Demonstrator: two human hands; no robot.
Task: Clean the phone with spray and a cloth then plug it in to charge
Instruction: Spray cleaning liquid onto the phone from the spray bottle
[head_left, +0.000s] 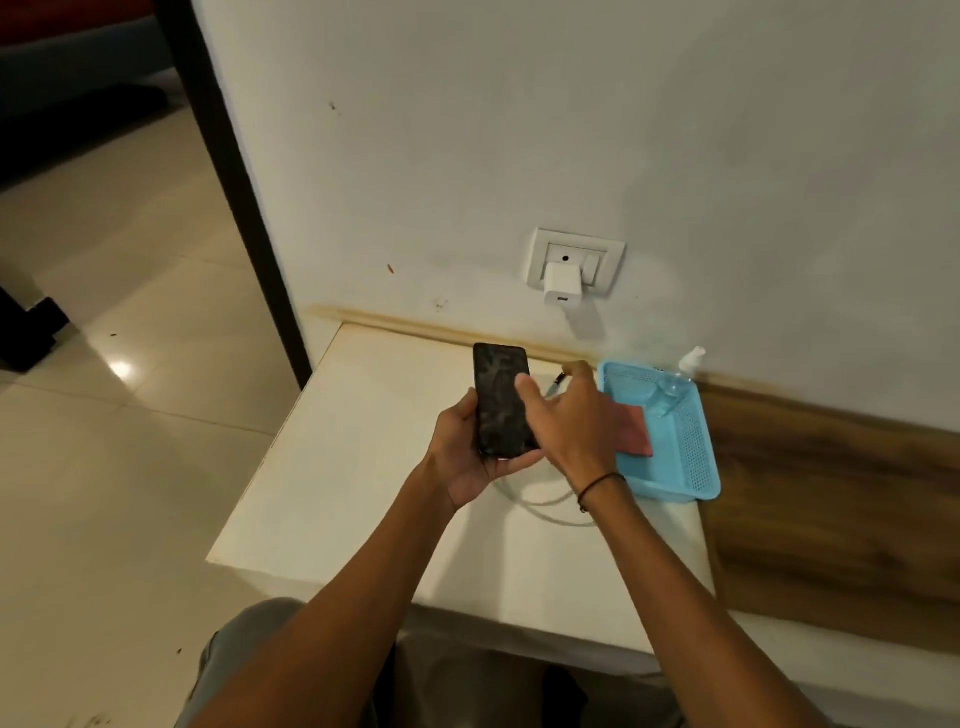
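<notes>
My left hand (467, 447) holds a black phone (500, 395) upright over the white table (363, 467), its dark screen smudged. My right hand (571, 421) is against the phone's right edge with the thumb on the screen. A white charging cable (545, 506) loops on the table under my wrists. Its plug end (560, 379) shows past my right index finger; whether the fingers grip it is hidden. A white charger block (562, 283) sits in the wall socket (574, 260). A blue basket (691, 447) to the right holds a red cloth (631, 428) and a clear spray bottle (675, 384).
The table stands against a white wall, with a wooden panel (831, 493) to its right. To the left are a tiled floor and a dark door frame (234, 182). My knees are under the table's near edge.
</notes>
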